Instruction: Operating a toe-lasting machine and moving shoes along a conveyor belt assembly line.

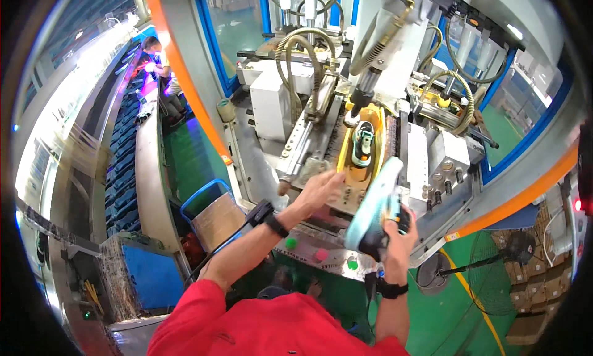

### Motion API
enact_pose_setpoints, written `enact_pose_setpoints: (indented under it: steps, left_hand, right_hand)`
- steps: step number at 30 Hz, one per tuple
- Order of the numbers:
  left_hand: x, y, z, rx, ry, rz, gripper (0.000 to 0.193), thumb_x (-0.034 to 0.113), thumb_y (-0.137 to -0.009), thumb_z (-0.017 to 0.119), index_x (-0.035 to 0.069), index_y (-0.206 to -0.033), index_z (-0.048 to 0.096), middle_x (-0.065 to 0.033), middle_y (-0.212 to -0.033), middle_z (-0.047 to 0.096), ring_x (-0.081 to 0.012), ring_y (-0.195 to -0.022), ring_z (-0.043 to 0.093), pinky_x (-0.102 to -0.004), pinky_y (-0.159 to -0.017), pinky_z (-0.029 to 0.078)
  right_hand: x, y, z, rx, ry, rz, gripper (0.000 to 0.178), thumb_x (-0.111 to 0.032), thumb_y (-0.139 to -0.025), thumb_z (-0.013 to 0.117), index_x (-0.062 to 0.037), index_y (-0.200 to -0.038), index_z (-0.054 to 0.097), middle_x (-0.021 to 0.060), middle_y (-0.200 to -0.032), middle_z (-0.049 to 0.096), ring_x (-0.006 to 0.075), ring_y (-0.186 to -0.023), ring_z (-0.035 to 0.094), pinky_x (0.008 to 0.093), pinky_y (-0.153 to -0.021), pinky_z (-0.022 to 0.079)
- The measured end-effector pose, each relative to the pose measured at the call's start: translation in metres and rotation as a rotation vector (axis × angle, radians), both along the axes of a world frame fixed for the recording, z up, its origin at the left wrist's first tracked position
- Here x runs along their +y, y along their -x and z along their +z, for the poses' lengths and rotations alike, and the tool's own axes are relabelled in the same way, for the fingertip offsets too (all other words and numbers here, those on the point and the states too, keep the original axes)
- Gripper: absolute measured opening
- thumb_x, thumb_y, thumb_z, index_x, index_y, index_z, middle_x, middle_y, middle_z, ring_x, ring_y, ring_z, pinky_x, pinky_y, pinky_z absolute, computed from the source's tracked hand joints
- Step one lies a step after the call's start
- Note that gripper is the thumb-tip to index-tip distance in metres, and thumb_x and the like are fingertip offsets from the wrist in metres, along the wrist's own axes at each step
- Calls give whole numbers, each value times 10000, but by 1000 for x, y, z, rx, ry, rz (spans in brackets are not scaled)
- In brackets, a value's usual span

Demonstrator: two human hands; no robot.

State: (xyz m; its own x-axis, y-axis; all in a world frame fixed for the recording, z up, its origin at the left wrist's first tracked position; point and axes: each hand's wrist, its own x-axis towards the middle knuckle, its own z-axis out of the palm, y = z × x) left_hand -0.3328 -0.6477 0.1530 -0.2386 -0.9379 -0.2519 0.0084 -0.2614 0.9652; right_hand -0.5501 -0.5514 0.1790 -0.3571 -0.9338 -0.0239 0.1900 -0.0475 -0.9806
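Note:
My right hand point(400, 237) is closed around a sneaker point(378, 209) with a thick pale teal and white sole and a dark upper. The shoe is held tilted in front of the machine, its sole facing left. My left hand point(321, 192) is beside it with fingers stretched out and nothing visible in them. Just beyond both hands, a second sneaker point(363, 145), black and pale teal, sits in a yellow-lined cavity point(341, 155) of the press. A dark-tipped press cylinder point(364, 93) leans down over that cavity's far end.
Metal clamp blocks point(315, 124) and hoses flank the cavity. Green and pink buttons point(321, 255) line the machine's front edge. An orange-edged frame point(185, 78) bounds the left. Further left are a wooden-topped cart point(215, 223) and a conveyor with a person point(162, 66). A fan point(517, 248) stands right.

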Motion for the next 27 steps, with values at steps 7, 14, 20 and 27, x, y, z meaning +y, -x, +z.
enact_pose_setpoints:
  steps: [7,14,20,27]
  left_hand:
    - [-188,63,-78,-694,167,213,860,375,-778,704,-112,-1367,311,-324,-1276,518,-415,-1174,539,-453,-972,452]
    - [-248,82,-97,-799,104,202,614,154,-738,679,-70,-1244,413,-286,-1177,565,-417,-1075,584,-471,-912,479]
    - [-153,-2,-31,349,-376,152,261,105,-800,725,-10,-1020,647,-86,-910,677,-188,-789,658,-299,-669,524]
    - [33,-137,51,232,-305,207,537,169,-742,784,-31,-1196,579,-41,-958,626,-104,-826,585,-247,-683,491]
  right_hand:
    - [-8,51,28,186,-26,-400,455,25,-786,567,26,-1239,521,94,-1117,573,176,-962,546,298,-885,448]
    - [-47,96,31,541,-133,-483,511,-11,-718,626,44,-1220,543,116,-1143,589,191,-996,561,319,-920,443]
    - [-216,87,62,749,-141,-106,350,-113,-729,719,30,-1031,614,49,-836,618,106,-732,541,248,-663,459]
    - [-358,-46,-9,1185,-375,247,579,-310,-645,783,114,-999,608,288,-1022,657,388,-1003,648,418,-839,519]
